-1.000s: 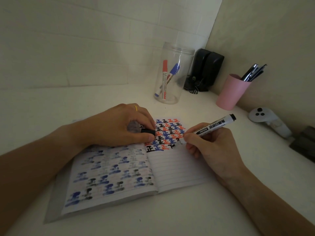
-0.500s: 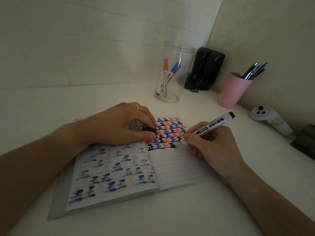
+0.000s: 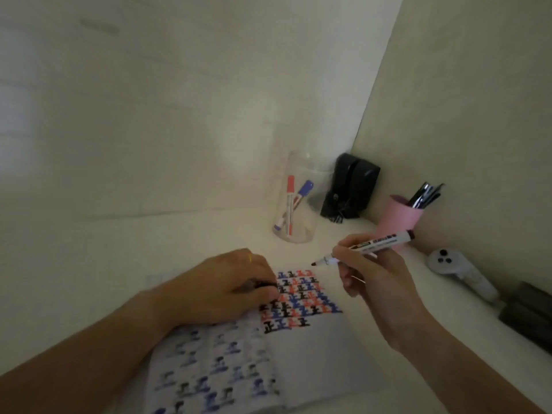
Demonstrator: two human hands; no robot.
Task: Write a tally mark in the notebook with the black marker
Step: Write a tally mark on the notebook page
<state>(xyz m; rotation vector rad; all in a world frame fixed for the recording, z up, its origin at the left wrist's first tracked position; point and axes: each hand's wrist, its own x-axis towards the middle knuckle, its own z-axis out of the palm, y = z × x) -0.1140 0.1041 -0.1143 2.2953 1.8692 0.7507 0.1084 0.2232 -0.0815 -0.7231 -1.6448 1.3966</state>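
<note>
the notebook (image 3: 313, 354) lies open nearest the viewer on the white desk (image 3: 149, 249), its left page ghosted with bleed-through marks and its right page carrying rows of black, red and blue tallies above blank lines. the left hand (image 3: 221, 291) rests on the gutter, knuckles up, fingers curled down to pin the pages, with what looks like a dark cap (image 3: 263, 284) tucked under the fingertips. the right hand (image 3: 370, 282) hovers just past the page's far right corner, fingers clenched in a writing grip on the black marker (image 3: 367, 245), which is clear of the paper. its long axis runs nearly level, tip pointing left and slightly down, capless end toward the pink cup (image 3: 398, 216). the last row of tallies sits nearer to the viewer than the tip, so the next stroke, or recapping, likely means bringing the tip back toward the left hand. the right wrist is raised and bent, forearm angling in from the lower right. farther off stand a clear jar (image 3: 301, 204) of markers and a white controller (image 3: 457, 271).
</note>
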